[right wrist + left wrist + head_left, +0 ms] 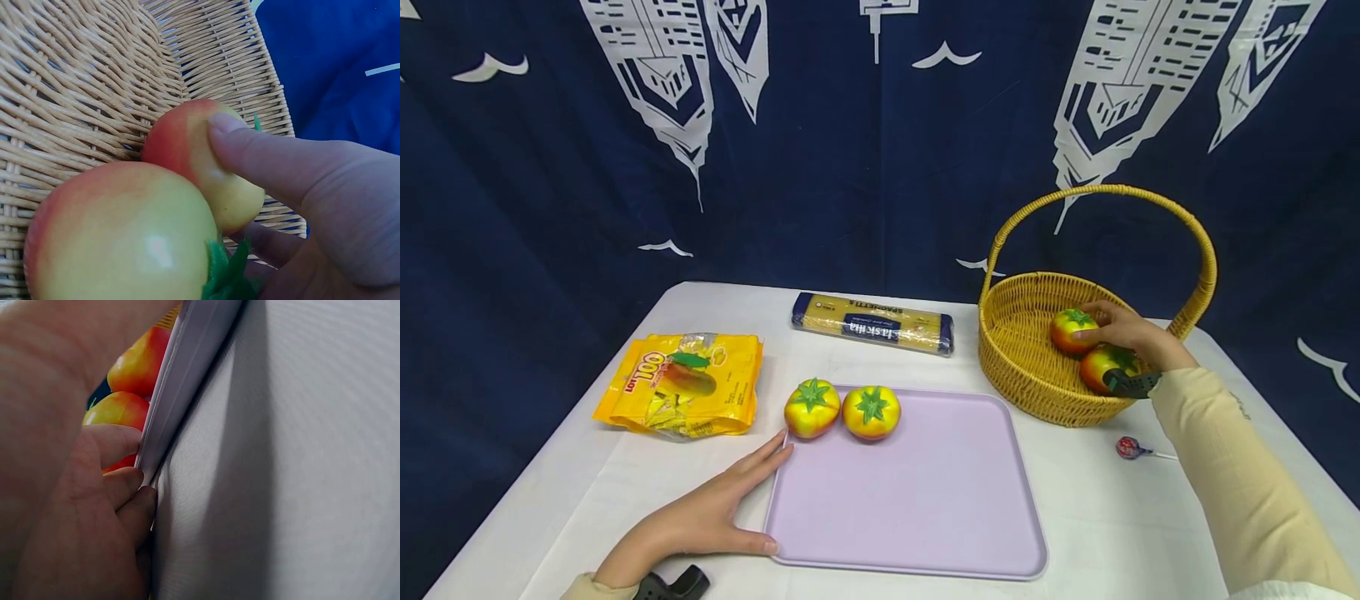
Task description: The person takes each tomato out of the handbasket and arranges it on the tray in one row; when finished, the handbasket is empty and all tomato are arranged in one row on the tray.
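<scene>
My right hand (1122, 327) reaches into the wicker basket (1026, 367) and grips a red-and-yellow tomato (1067, 332) with a green leafy top. In the right wrist view the thumb presses on this tomato (200, 150), while a second tomato (125, 231) lies close beside it. My left hand (718, 508) rests against the left side of a lilac tray (917, 492), fingers extended along its rim and thumb near the front corner. Two more tomatoes, one on the left (812, 408) and one on the right (871, 412), sit at the tray's back left.
A yellow candy bag (685, 383) lies on the white table at the left. Behind the tray is a spaghetti pack (872, 323). A lollipop (1129, 448) lies in front of the basket, close to my right sleeve. The basket's tall handle (1097, 190) arches over my right hand.
</scene>
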Available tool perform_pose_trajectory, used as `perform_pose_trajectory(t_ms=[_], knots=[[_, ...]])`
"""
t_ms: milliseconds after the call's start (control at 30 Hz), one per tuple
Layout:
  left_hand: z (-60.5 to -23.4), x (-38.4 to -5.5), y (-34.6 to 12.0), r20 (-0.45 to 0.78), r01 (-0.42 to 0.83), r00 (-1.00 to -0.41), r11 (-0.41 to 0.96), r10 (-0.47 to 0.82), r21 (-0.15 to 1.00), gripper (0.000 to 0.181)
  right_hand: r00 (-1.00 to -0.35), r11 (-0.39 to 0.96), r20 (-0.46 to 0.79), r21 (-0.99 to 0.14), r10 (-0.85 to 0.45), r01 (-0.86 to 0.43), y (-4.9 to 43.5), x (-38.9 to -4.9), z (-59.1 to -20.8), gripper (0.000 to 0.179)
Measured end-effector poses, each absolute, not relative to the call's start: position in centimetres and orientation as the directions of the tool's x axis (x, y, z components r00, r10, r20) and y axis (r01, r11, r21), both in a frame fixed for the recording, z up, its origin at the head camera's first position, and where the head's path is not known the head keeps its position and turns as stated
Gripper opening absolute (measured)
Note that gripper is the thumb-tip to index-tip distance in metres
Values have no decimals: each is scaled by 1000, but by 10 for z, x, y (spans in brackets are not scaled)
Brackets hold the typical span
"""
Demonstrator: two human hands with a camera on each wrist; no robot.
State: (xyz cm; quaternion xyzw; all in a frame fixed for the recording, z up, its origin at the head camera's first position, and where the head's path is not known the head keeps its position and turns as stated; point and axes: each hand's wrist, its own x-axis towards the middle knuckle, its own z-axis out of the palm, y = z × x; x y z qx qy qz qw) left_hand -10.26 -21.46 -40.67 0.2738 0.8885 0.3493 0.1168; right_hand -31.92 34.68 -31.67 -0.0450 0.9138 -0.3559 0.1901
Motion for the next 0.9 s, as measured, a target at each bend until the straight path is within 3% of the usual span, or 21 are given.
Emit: perform_pose_trajectory(t_ms=[533,900], knots=[[-407,-103,-215,-4,411,-822,597,570,688,100,-925,737,-299,-676,-235,31,343,-323,-319,81],[-407,-102,-216,9,421,-819,591,573,688,99,-917,713,-246,-699,-315,-58,333,-325,-315,69]])
